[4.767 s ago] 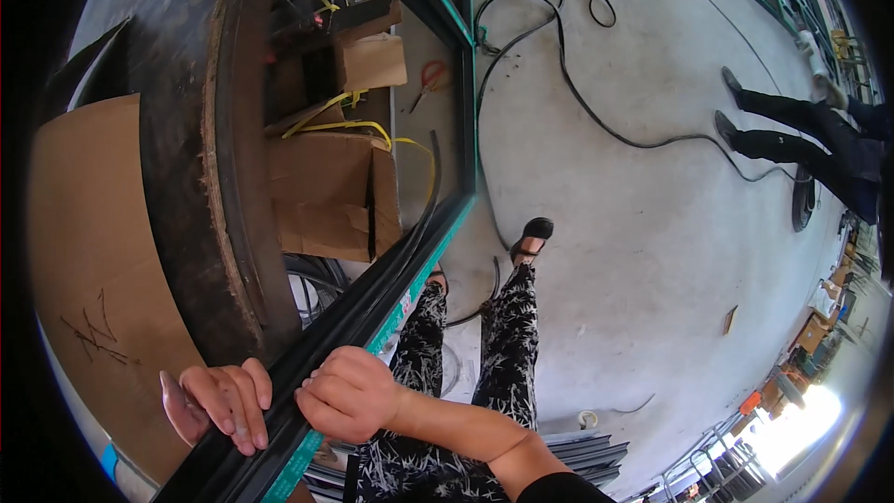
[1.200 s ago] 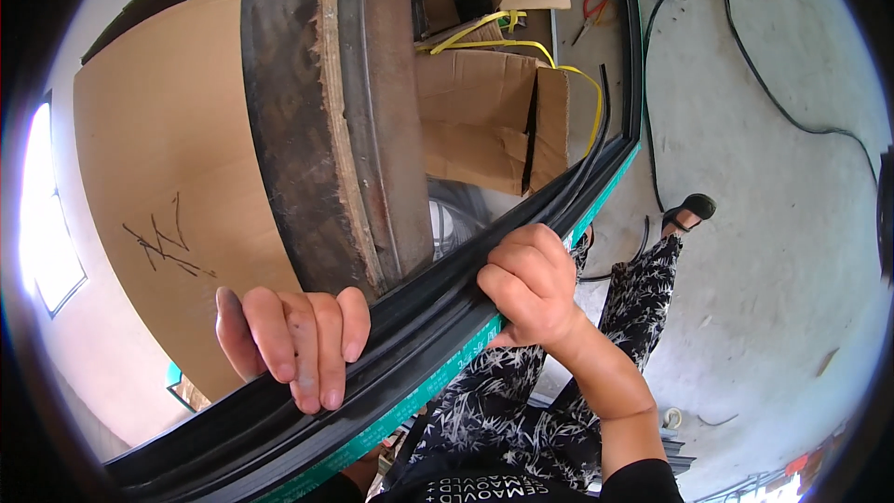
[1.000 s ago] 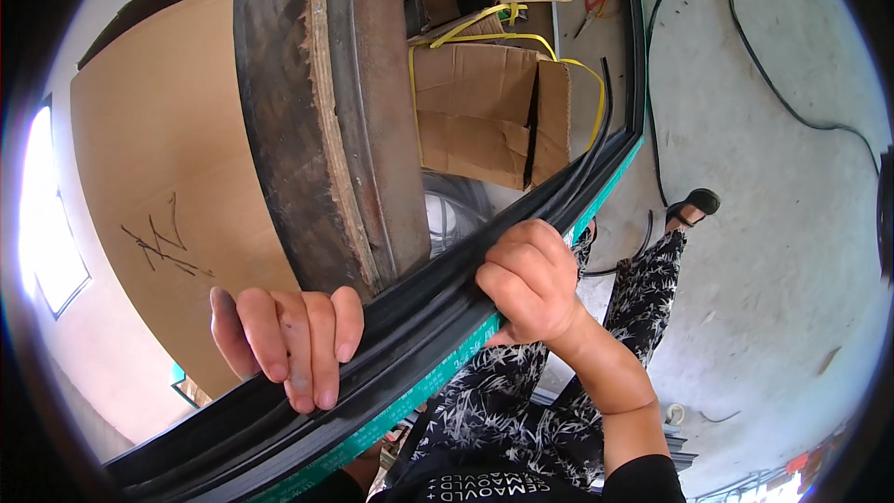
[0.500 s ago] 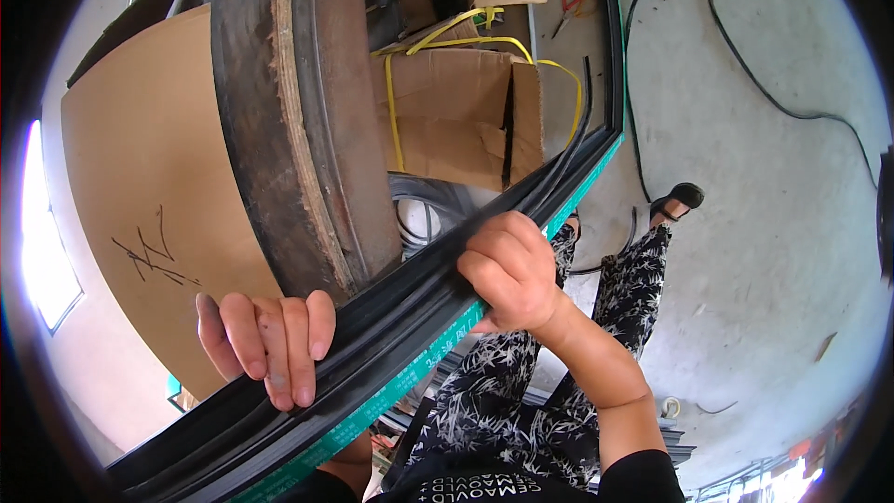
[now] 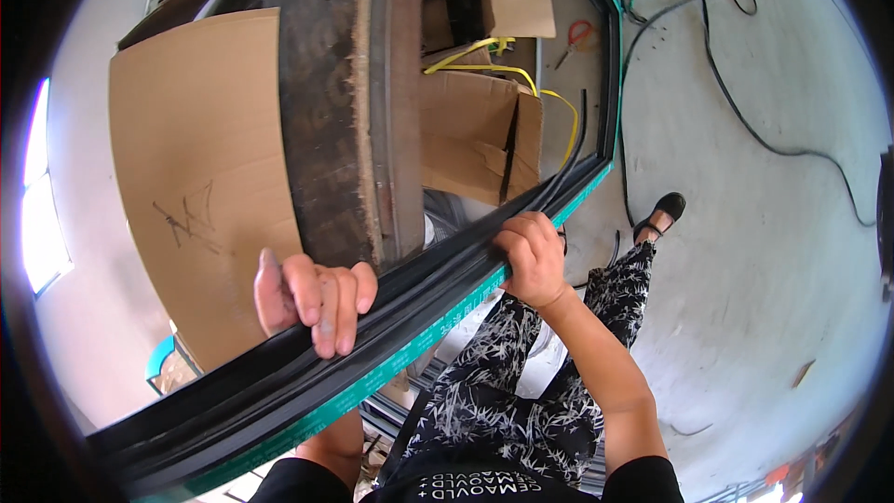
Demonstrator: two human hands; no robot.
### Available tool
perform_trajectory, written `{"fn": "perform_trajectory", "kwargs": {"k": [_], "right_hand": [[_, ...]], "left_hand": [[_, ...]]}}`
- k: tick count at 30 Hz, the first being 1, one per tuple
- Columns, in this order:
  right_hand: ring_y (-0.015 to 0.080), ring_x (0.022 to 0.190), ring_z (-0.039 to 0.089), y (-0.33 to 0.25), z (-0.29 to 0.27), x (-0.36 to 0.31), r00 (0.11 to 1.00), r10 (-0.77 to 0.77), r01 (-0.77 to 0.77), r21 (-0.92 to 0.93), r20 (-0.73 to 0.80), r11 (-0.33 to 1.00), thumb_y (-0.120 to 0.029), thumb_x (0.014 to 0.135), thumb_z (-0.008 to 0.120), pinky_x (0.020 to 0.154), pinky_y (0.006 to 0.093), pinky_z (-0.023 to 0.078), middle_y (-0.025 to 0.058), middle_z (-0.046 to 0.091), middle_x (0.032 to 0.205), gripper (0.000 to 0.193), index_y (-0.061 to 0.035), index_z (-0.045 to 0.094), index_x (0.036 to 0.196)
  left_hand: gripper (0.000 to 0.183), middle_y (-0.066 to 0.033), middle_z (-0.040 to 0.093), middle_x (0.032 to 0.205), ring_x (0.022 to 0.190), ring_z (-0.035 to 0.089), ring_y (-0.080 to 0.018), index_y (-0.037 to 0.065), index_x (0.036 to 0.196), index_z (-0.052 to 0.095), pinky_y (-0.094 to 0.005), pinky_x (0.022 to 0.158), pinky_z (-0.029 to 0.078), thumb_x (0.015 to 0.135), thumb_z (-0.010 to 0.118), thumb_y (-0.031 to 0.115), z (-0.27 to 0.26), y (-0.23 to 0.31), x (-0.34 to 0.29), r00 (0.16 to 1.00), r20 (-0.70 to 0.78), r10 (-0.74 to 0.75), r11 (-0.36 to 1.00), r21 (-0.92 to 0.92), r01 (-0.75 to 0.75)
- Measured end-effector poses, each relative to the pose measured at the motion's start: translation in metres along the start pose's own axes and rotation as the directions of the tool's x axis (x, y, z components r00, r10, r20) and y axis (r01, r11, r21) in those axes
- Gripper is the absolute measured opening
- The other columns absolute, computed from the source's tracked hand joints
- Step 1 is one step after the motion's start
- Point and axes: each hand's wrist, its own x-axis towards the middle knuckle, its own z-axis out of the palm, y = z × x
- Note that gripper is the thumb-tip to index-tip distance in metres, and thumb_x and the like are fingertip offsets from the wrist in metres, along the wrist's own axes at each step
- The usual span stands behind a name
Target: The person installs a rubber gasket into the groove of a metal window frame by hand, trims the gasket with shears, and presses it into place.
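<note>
A long black frame (image 5: 410, 317) with green printed tape along its near edge runs slantwise in front of me, from lower left to a corner at upper right. My left hand (image 5: 321, 303) reaches up from behind it, fingers curled over its top, thumb side hidden. Farther right, my right hand (image 5: 533, 259) is closed over the same bar, its thumb out of sight. Thin black strips (image 5: 579, 135) lie along the inner side beyond my right hand, with one loose end sticking up. Whether my right fingers also pinch a strip is hidden.
A cardboard box (image 5: 200, 177) stands at left beside a worn dark board (image 5: 321, 102). An opened carton (image 5: 470, 130) with yellow strapping (image 5: 559, 104) sits inside the frame, near red-handled scissors (image 5: 575, 42). A black cable (image 5: 736, 98) curves across the floor at right.
The view has shifted, so the boxes sit farther right. Both hands appear higher and more to the right, with similar grips on the frame. The shod foot looks nearer.
</note>
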Motion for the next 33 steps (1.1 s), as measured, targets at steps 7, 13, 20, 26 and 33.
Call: {"fn": "perform_trajectory", "kwargs": {"k": [7, 13, 20, 26, 33], "right_hand": [[0.0312, 0.104, 0.053, -0.035, -0.022, -0.035, 0.908, 0.343, -0.292, -0.224, 0.241, 0.930, -0.013, 0.062, 0.076, 0.089, 0.0412, 0.044, 0.0116, 0.057, 0.107, 0.053, -0.0050, 0.057, 0.111], [0.0345, 0.105, 0.052, -0.067, -0.058, -0.102, 0.597, 0.648, -0.310, -0.609, 0.473, 0.730, -0.022, 0.069, 0.075, 0.090, 0.0442, 0.042, 0.0144, 0.058, 0.112, 0.045, -0.0018, 0.061, 0.106], [0.0348, 0.096, 0.054, -0.087, -0.139, -0.148, 0.236, 0.801, -0.395, -0.699, 0.550, 0.596, -0.021, 0.067, 0.075, 0.084, 0.0446, 0.044, 0.0134, 0.060, 0.097, 0.028, -0.0050, 0.064, 0.088], [0.0347, 0.089, 0.056, -0.084, -0.142, -0.134, 0.333, 0.791, -0.395, -0.686, 0.514, 0.612, -0.011, 0.074, 0.067, 0.078, 0.0441, 0.046, 0.0136, 0.060, 0.088, 0.012, -0.0040, 0.061, 0.082], [0.0363, 0.085, 0.058, -0.081, -0.125, -0.014, 0.331, 0.732, -0.165, -0.727, 0.596, 0.667, -0.012, 0.081, 0.063, 0.073, 0.0460, 0.047, 0.0149, 0.062, 0.084, 0.011, -0.0053, 0.059, 0.089]], "left_hand": [[0.051, -0.0068, 0.059, 0.066, 0.073, 0.059, -0.0209, 0.005, 0.097, 0.057, -0.0393, 0.089, 0.042, 0.102, 0.021, 0.040, -0.005, 0.005, -0.021, 0.906, -0.413, -0.091, 0.990, -0.132, 0.039], [0.043, -0.0132, 0.060, 0.106, 0.105, 0.058, -0.0282, 0.002, 0.116, 0.054, -0.0415, 0.100, 0.042, 0.099, 0.037, 0.038, -0.039, 0.022, -0.116, 0.652, -0.753, 0.087, 0.995, 0.094, -0.024], [0.038, -0.0117, 0.060, 0.102, 0.093, 0.060, -0.0239, 0.003, 0.112, 0.056, -0.0346, 0.087, 0.046, 0.085, 0.067, 0.028, -0.034, -0.076, -0.240, 0.620, -0.625, -0.475, 0.375, 0.494, 0.784], [0.023, -0.0119, 0.060, 0.101, 0.100, 0.054, -0.0328, 0.007, 0.097, 0.059, -0.0420, 0.087, 0.044, 0.081, 0.065, 0.022, -0.043, -0.136, -0.247, 0.902, -0.259, -0.345, 0.325, 0.869, 0.373], [0.022, -0.0153, 0.062, 0.085, 0.083, 0.060, -0.0377, 0.007, 0.093, 0.055, -0.0450, 0.070, 0.046, 0.090, 0.054, 0.028, -0.045, -0.071, -0.218, 0.751, -0.442, -0.490, 0.337, 0.699, 0.631]]}}
